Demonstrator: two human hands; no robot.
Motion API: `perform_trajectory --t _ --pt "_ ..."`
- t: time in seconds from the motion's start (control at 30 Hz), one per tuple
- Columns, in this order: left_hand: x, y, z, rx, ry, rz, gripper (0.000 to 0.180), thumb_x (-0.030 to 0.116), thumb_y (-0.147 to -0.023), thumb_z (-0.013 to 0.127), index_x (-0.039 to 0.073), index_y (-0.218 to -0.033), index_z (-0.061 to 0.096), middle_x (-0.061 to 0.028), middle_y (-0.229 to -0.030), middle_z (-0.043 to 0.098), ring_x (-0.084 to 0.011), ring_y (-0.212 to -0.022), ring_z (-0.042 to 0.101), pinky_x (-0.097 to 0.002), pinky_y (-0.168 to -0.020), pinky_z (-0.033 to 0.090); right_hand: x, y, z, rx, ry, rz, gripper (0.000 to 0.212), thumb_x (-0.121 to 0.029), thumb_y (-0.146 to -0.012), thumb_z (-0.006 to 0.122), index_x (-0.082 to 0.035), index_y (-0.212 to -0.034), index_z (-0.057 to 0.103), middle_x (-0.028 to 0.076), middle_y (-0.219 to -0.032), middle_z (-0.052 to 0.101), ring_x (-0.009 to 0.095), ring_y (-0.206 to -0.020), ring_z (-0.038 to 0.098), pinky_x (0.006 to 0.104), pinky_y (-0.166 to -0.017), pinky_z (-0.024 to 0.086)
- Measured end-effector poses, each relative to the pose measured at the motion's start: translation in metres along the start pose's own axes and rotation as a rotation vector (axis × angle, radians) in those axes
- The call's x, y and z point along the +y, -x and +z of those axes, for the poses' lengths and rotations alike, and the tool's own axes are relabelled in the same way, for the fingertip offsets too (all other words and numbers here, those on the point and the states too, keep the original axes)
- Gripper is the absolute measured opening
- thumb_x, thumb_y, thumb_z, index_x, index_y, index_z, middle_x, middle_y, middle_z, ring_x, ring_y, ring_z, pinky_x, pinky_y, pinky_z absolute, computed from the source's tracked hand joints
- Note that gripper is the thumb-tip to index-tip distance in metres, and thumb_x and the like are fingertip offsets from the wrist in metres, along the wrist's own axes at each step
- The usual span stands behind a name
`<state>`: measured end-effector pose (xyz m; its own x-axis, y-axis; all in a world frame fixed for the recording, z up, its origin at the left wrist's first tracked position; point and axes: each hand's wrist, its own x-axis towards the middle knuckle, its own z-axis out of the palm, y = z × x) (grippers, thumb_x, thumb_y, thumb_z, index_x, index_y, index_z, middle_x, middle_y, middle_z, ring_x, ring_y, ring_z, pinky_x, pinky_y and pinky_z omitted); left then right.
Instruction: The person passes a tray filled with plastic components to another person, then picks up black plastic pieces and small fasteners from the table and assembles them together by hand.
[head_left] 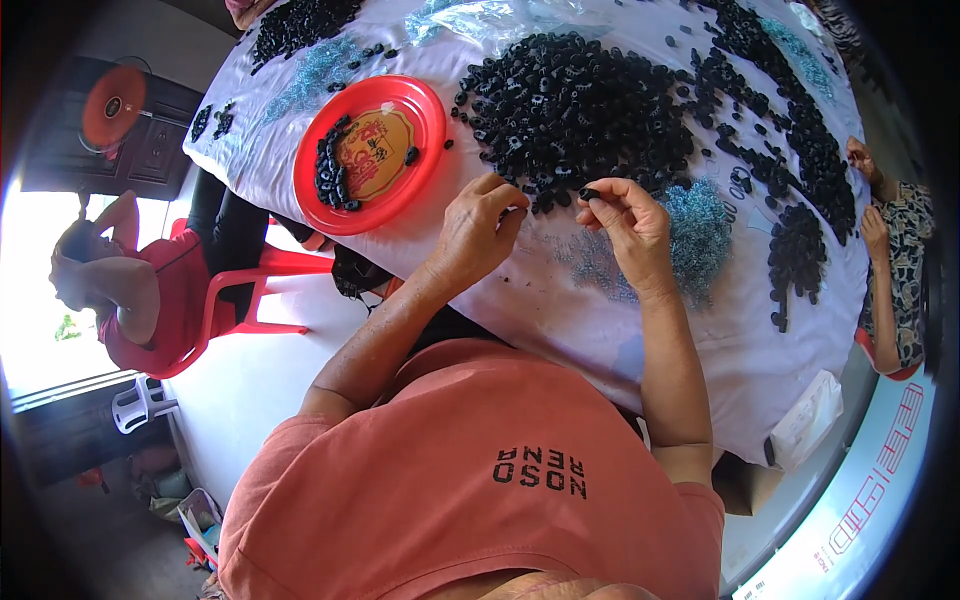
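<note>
My right hand (630, 228) pinches a small black piece (589, 194) between thumb and fingertips, over the near edge of the black heap. To its left, my left hand (478, 228) is closed with its fingertips together, and a bit of a dark piece (511, 211) shows at them. A large heap of small black pieces (570, 110) lies just beyond both hands. Beside my right wrist sits a loose pile of tiny pale-blue, wiry pieces (698, 235), too fine to make out singly. Some of them are scattered between my hands.
Left of the heap, a red round tray (428, 150) holds a row of black pieces. More black pieces (797, 245) and blue piles (318, 75) lie on the white tablecloth (760, 350). One person sits on a red chair (240, 285) at left; another person's hands (873, 225) rest at the right edge.
</note>
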<state>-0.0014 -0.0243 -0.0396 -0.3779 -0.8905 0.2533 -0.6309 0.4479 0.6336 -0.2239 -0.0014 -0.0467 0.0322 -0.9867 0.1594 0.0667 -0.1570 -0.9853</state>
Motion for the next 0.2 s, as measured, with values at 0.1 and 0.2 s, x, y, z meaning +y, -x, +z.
perform_trajectory --t 0.1,0.2 --pt "0.0018 -0.0050 0.0060 0.015 -0.046 0.042 0.013 0.004 -0.080 0.067 0.006 -0.093 0.068 -0.0113 -0.089 0.061 -0.0292 -0.078 0.064 -0.0380 -0.067 0.051 -0.0012 0.0001 0.0013 0.000 -0.009 0.013 0.011 -0.004 -0.094 0.060 -0.002 -0.104 0.065 0.004 -0.084 0.069 0.009 -0.075 0.066 0.0228 -0.069 0.055" --pt "0.0024 -0.0091 0.0078 0.017 -0.105 0.056 0.014 0.007 -0.080 0.068 0.006 -0.093 0.068 -0.0116 -0.089 0.061 -0.0308 -0.084 0.063 -0.0404 -0.073 0.052 -0.0031 0.0002 0.0015 0.003 -0.006 0.023 0.011 -0.005 -0.095 0.060 -0.002 -0.104 0.065 0.004 -0.084 0.069 0.009 -0.075 0.066 0.0230 -0.070 0.055"
